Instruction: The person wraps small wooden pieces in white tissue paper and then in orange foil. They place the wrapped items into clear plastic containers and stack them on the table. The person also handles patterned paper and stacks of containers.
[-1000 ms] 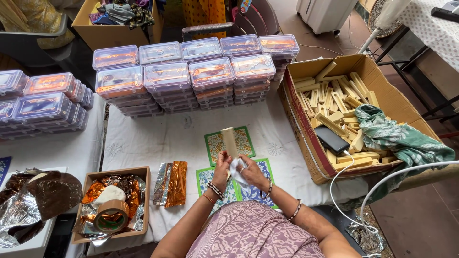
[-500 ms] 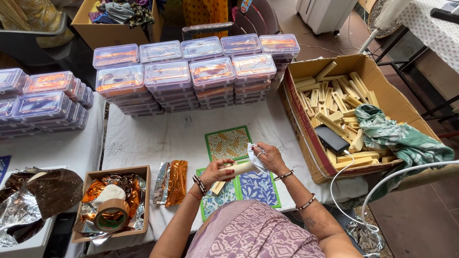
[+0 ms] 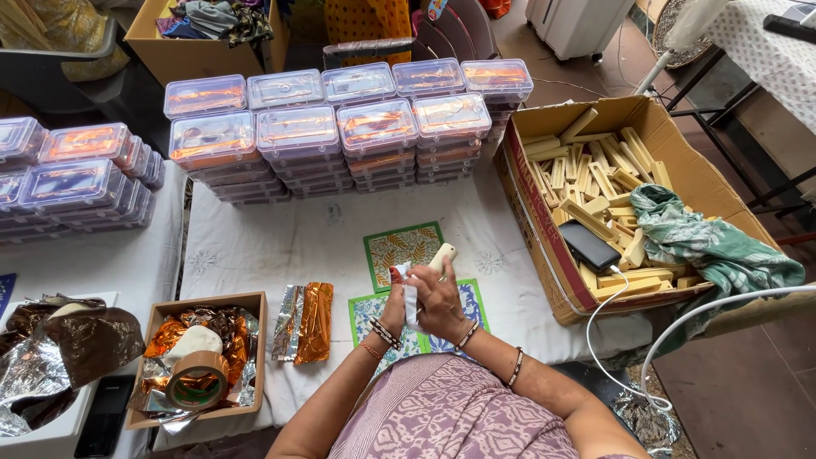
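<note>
The cream bar (image 3: 441,256) at frame centre looks light and stiff; I see both hands (image 3: 421,302) grasping its lower end with a white cloth (image 3: 410,303).

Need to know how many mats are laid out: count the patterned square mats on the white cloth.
3: a green mat beyond the hands, a green mat by the left wrist, a blue mat under the right hand. More may be hidden.

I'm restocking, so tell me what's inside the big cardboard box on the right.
The cardboard box holds many pale wooden blocks, a black phone with a white cable, and a green patterned cloth. The cloth covers the near right corner, so anything beneath it is hidden.
</note>
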